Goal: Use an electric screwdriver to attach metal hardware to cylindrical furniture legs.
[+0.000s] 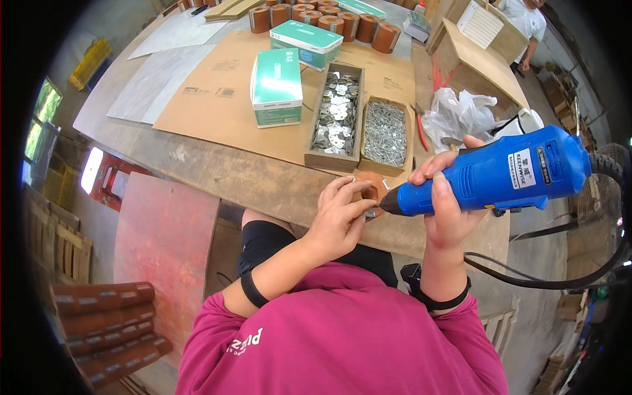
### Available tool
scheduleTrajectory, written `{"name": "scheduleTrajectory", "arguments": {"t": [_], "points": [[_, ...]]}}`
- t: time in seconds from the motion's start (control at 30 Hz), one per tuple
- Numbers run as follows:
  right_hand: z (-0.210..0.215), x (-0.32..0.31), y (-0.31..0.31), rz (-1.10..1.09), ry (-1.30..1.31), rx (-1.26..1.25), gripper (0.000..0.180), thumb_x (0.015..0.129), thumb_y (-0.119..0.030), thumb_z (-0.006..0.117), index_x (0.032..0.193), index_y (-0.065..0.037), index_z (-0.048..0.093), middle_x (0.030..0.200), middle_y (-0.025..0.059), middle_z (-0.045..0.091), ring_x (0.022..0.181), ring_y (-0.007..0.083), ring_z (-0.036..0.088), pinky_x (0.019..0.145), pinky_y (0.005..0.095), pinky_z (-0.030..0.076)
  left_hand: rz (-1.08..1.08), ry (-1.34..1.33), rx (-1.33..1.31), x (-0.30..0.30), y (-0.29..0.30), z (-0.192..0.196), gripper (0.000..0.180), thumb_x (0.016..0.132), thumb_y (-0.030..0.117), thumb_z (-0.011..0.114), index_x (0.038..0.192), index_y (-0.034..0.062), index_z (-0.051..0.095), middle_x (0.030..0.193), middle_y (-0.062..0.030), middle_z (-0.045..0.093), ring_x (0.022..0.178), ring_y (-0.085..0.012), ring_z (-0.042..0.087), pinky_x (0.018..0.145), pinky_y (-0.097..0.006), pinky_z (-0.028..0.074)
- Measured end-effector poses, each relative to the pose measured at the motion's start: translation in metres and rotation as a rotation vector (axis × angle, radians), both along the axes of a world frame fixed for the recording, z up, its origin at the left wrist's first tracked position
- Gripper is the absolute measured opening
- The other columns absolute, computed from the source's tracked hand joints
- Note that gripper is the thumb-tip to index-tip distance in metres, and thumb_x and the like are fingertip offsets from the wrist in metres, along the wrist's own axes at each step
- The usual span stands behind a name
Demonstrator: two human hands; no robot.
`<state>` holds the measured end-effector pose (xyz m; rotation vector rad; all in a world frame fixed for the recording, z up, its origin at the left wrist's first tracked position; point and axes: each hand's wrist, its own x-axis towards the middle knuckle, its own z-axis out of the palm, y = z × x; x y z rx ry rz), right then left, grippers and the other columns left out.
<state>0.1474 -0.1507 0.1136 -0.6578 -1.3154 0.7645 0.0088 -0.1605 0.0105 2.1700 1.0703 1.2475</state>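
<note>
My right hand (442, 197) is wrapped round a blue electric screwdriver (490, 172), which points left. Its black nose meets a small reddish-brown hollow cylinder (372, 179) at the table's near edge. Fingers of my left hand (337, 217) close on that cylinder, with a bit of silvery metal by the fingertips; they partly hide it. Just beyond my hands, a wooden tray (329, 161) holds many flat metal plates. Against its right side a cardboard box (382, 169) is filled with screws.
Two green-and-white boxes (276, 85) lie on cardboard, with several brown cylinders (331, 24) behind. Right of the screws are red-handled pliers (422, 133) and a clear plastic bag (459, 117). A black cable (546, 284) loops at right. Stacked brown cylinders (108, 329) stand lower left. A person (525, 23) stands far right.
</note>
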Motion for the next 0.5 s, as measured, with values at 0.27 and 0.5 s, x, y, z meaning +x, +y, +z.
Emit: {"name": "scheduleTrajectory", "arguments": {"t": [0.27, 0.5], "points": [[-0.0011, -0.0003, 0.0021, 0.027, -0.011, 0.007, 0.053, 0.072, 0.001, 0.048, 0.120, -0.002, 0.024, 0.075, 0.0099, 0.047, 0.066, 0.0183, 0.050, 0.063, 0.0340, 0.046, -0.014, -0.024, -0.016, 0.0003, -0.0002, -0.0003, 0.027, 0.066, 0.004, 0.058, 0.092, 0.0066, 0.058, 0.113, -0.0097, 0.048, 0.109, -0.0343, 0.037, 0.090, -0.044, 0.026], [-0.0036, -0.0030, 0.0045, 0.020, -0.047, -0.001, 0.053, 0.072, 0.002, 0.049, 0.119, -0.003, 0.024, 0.075, 0.0095, 0.047, 0.066, 0.0180, 0.049, 0.064, 0.0338, 0.046, -0.015, -0.032, -0.035, -0.0014, 0.0019, -0.0042, 0.028, 0.065, 0.007, 0.061, 0.093, 0.0073, 0.059, 0.114, -0.0086, 0.047, 0.111, -0.0334, 0.036, 0.091, -0.044, 0.025]]}}
